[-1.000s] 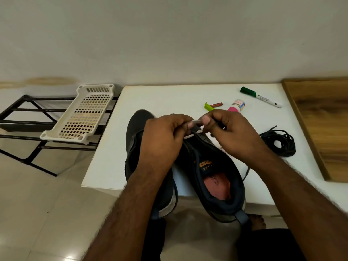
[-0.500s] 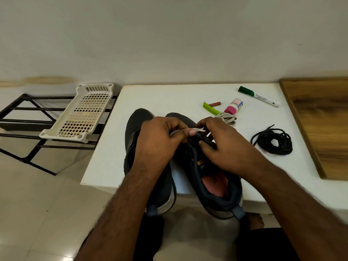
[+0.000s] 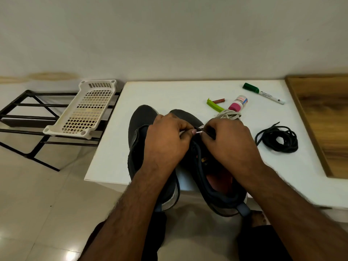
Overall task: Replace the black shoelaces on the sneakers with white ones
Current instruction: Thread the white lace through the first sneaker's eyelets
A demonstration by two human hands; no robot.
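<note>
Two dark sneakers stand side by side at the near edge of the white table: the left sneaker and the right sneaker, its reddish insole showing. My left hand pinches the tip of a white lace over the right sneaker's eyelets. My right hand grips that sneaker's upper edge beside the tip. The rest of the white lace lies bunched behind my right hand. A coil of black laces lies on the table to the right.
A green marker, a pink-capped bottle, a green clip and a small brown stick lie at the back of the table. A wooden board is at the right. A white basket sits on a black rack at the left.
Both hands have lowered toward the right sneaker's eyelets with the white lace tip, uncovering the bunched white lace behind. The view has shifted slightly.
</note>
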